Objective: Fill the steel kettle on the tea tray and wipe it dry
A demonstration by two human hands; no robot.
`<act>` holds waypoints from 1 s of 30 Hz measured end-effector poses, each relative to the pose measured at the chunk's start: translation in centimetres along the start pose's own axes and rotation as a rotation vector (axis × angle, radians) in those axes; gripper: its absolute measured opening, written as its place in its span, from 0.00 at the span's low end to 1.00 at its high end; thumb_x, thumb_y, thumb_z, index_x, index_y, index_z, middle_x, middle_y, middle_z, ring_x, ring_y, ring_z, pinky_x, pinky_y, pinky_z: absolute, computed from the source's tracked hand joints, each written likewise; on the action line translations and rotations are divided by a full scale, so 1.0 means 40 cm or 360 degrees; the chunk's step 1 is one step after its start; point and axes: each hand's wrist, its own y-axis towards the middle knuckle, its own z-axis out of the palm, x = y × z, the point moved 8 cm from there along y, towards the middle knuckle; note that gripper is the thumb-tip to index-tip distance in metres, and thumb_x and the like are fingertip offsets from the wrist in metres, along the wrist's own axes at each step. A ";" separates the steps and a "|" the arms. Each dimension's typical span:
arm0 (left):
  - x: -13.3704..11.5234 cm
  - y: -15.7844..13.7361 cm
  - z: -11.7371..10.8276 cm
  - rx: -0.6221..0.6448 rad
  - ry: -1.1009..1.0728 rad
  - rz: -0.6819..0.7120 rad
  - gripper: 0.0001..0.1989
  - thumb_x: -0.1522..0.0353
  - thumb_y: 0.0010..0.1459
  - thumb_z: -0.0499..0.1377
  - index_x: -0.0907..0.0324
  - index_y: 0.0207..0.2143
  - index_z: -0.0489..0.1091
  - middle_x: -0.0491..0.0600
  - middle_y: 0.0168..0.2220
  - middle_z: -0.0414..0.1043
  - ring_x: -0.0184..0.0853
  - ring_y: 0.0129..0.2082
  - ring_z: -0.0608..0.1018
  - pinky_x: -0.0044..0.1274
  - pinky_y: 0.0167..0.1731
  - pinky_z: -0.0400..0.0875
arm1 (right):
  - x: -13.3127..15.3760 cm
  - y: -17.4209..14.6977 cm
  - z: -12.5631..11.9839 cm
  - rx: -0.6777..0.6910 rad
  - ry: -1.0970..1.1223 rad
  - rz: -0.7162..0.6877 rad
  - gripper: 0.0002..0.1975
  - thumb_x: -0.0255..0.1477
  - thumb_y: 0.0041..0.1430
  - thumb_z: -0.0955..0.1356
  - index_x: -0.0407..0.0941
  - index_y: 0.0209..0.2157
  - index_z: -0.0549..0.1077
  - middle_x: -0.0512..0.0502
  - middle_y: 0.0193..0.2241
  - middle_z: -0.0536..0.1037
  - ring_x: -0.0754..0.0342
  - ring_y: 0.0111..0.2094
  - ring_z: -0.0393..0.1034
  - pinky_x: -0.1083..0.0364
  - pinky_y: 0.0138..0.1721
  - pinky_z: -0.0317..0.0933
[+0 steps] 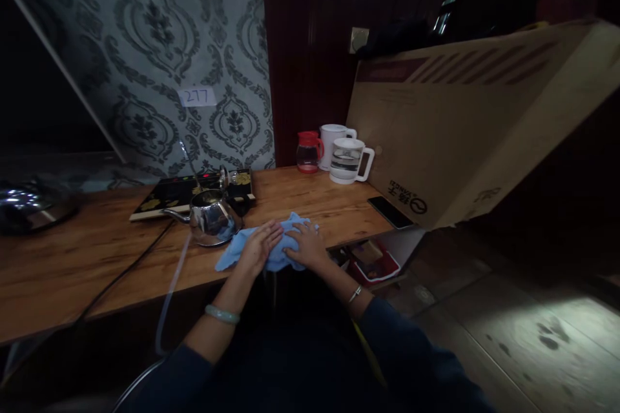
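A light blue cloth (236, 253) lies bunched at the front edge of the wooden table (310, 197). My left hand (263, 244) rests on its middle, fingers stretched out and pointing right. On the cloth's right part lies my right hand (307, 245), with its fingers spread over the fabric. Both palms face down or sideways against the cloth, and neither visibly grips it. Just left of the cloth stands a shiny metal kettle (209, 222) without its lid on, its spout pointing left.
Behind the kettle is a black electric tea stove (165, 197). A red-lidded jug (309, 153), a white-handled glass kettle (345, 164) and another white jug stand at the back. A phone (390, 212) lies by a large leaning cardboard box (460, 122). A cable (130, 264) crosses the table's left.
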 end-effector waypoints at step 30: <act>-0.061 -0.288 -0.090 0.0096 0.1536 0.0444 0.12 0.68 0.54 0.55 0.61 0.37 0.76 0.48 0.29 0.77 0.31 0.28 0.75 0.21 0.30 0.66 | 0.088 -0.046 0.006 -0.0114 -0.0135 -0.0430 0.17 0.28 0.53 0.65 0.49 0.45 0.76 0.45 0.43 0.76 0.42 0.50 0.60 0.46 0.47 0.57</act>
